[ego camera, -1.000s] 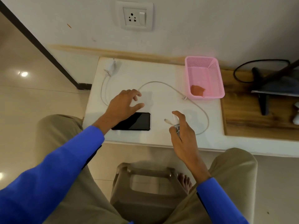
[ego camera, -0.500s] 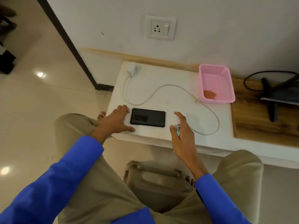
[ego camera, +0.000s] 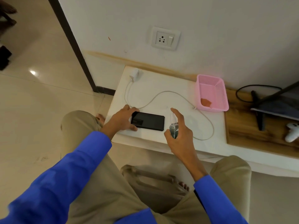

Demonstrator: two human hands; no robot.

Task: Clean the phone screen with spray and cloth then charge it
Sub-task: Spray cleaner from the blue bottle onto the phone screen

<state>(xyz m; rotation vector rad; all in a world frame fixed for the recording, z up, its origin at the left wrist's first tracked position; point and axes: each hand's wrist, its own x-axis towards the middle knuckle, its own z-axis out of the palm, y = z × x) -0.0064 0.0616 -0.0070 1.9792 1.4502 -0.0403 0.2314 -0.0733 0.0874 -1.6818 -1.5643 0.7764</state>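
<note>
A black phone (ego camera: pixel 149 121) lies flat, screen up, on the white table (ego camera: pixel 161 84). My left hand (ego camera: pixel 122 120) grips its left end, thumb on the near edge and fingers on the far edge. My right hand (ego camera: pixel 179 133) holds a small clear spray bottle (ego camera: pixel 173 126) upright just right of the phone, index finger raised over its white nozzle. An orange cloth (ego camera: pixel 205 102) lies inside the pink basket (ego camera: pixel 216 109). A white charger plug (ego camera: pixel 135 73) sits at the table's far left corner, and its white cable (ego camera: pixel 171 92) loops across the table.
A wall socket (ego camera: pixel 165 38) with a switch is above the table. To the right lie a wooden board (ego camera: pixel 242 126), a black stand with a cable (ego camera: pixel 258 110) and a white game controller (ego camera: pixel 292 131). A stool (ego camera: pixel 150 180) stands between my knees.
My left hand came off the table beside the phone and took hold of the phone's left end. My right hand raised the spray bottle closer to the phone. The camera view shifted left.
</note>
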